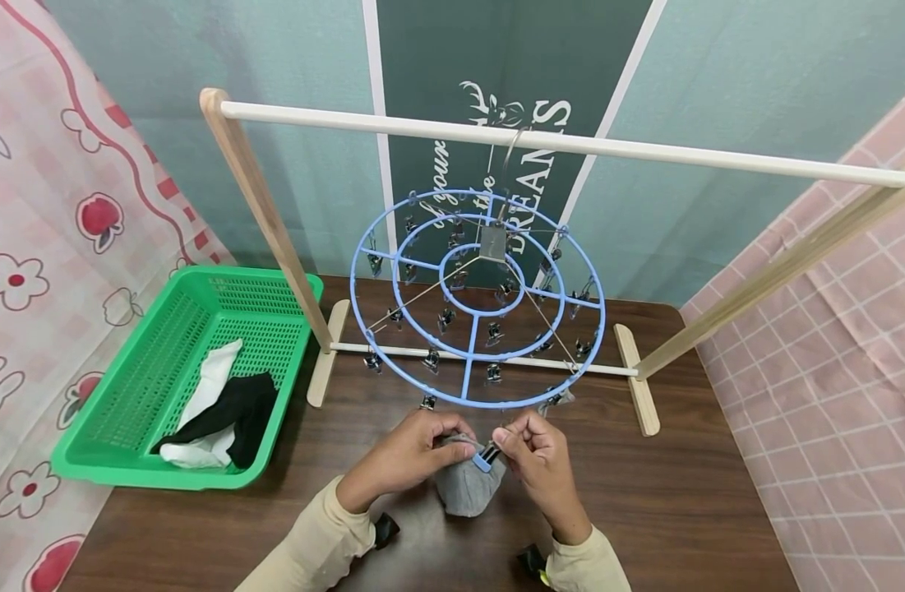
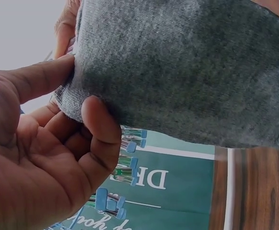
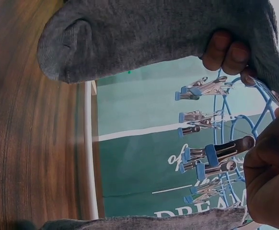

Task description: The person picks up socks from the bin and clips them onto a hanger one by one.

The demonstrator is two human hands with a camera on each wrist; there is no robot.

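A grey sock (image 1: 467, 493) hangs below the near edge of a round blue clip hanger (image 1: 496, 404). My left hand (image 1: 415, 456) pinches the sock's opening between thumb and fingers, seen closely in the left wrist view. On the right, my right hand (image 1: 544, 464) pinches the metal end of a clip (image 1: 487, 457), whose blue tip lies over the sock's upper edge. Whether the clip bites the fabric cannot be told. Another piece of grey fabric (image 3: 154, 223) shows along the bottom of the right wrist view, partly cut off.
The hanger hooks onto the white rod (image 1: 422, 126) of a wooden stand, with several clips dangling from its rings. At left, a green basket (image 1: 163, 478) holds white fabric (image 1: 211, 378) and black fabric (image 1: 256, 411). Stand feet (image 1: 637, 382) rest on the brown table (image 1: 689, 493).
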